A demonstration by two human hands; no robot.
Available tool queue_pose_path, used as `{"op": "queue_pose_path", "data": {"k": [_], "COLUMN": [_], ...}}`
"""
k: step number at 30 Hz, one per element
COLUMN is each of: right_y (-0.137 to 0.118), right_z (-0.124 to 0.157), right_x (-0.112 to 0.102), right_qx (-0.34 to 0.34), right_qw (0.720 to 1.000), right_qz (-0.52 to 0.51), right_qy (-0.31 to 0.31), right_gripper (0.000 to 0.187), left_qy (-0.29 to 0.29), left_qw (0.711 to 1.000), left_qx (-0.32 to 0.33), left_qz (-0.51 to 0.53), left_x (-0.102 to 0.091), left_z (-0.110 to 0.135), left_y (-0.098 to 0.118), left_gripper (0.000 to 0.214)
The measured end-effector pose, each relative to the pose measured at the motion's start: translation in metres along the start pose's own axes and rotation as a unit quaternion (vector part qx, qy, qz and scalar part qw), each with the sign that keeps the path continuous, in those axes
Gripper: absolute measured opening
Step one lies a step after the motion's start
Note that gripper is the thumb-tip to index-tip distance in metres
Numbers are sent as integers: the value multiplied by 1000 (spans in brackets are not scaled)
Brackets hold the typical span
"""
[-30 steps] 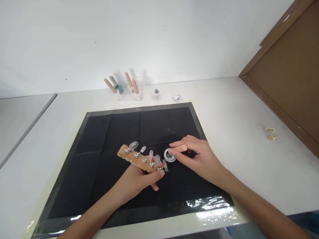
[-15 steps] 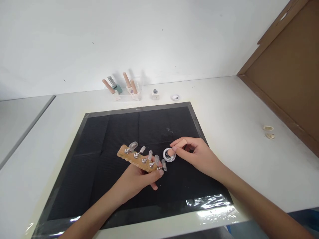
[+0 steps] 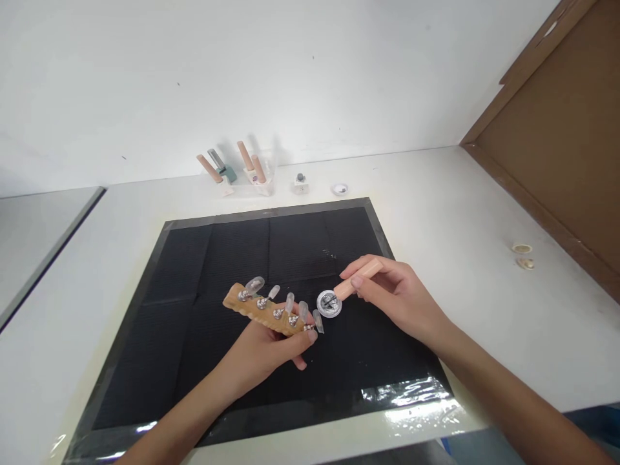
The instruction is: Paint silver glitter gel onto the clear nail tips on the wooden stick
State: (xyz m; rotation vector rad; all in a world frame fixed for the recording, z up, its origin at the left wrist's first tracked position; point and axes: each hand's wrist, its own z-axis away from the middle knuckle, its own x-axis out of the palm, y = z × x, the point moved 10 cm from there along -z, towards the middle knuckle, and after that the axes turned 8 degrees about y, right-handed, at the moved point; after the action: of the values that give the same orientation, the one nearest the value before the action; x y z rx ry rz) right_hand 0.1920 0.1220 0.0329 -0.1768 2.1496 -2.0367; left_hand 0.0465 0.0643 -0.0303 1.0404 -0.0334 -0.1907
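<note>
My left hand [image 3: 278, 345] grips the right end of a tan, wavy-edged nail display stand [image 3: 261, 314]. Several clear false nails [image 3: 289, 302] stand along it on silver metal mounts. Between the fingers of my right hand [image 3: 387, 287] is a nail polish brush [image 3: 357, 279] with a peach handle. Its dark tip dips into a small round dish [image 3: 329, 304] holding silvery polish. The dish rests on the black mat [image 3: 232, 252], just right of the stand.
Peach- and grey-capped polish bottles stand in a clear tray [image 3: 249, 188] at the back. Beside it are an uncapped bottle [image 3: 301, 184] and a small white dish [image 3: 340, 189]. Two small oval pieces [image 3: 523, 248] lie far right, near a brown board [image 3: 557, 142].
My right hand has shifted right and tilted the brush lower, so its dark tip now shows in the dish. The nail stand in my left hand has moved slightly left.
</note>
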Motion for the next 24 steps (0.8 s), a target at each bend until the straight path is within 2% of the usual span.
{"op": "queue_pose_path", "data": {"k": [4,7,11,15,21,24], "right_y": [-8,-12,-20,-16,-16,-14], "right_z": [5,8,14,17,20,22], "right_x": [3,8,17,21,24,28], "right_qx": [-22,-35,-59,-24,-35,-46], "right_qw": [997,995,994,993,990,986], "right_qz": [-75,-83,-34,32,62,77], "right_qy": [-21,-41,-85,-107,-123,-142], "right_gripper": [16,19,13,25,23,22], "left_qy": [4,-8,-25,-33,-23,-16], "left_qw": [1000,999,998,995,988,977], "left_qx": [13,33,35,45,69,103], "left_qz": [-3,-24,-55,-86,-139,-188], "left_x": [-1,0,2,5,6,5], "left_z": [2,4,8,10,10,10], "left_y": [6,8,5,7,10,13], "left_gripper": [21,18,14,11,10,9]}}
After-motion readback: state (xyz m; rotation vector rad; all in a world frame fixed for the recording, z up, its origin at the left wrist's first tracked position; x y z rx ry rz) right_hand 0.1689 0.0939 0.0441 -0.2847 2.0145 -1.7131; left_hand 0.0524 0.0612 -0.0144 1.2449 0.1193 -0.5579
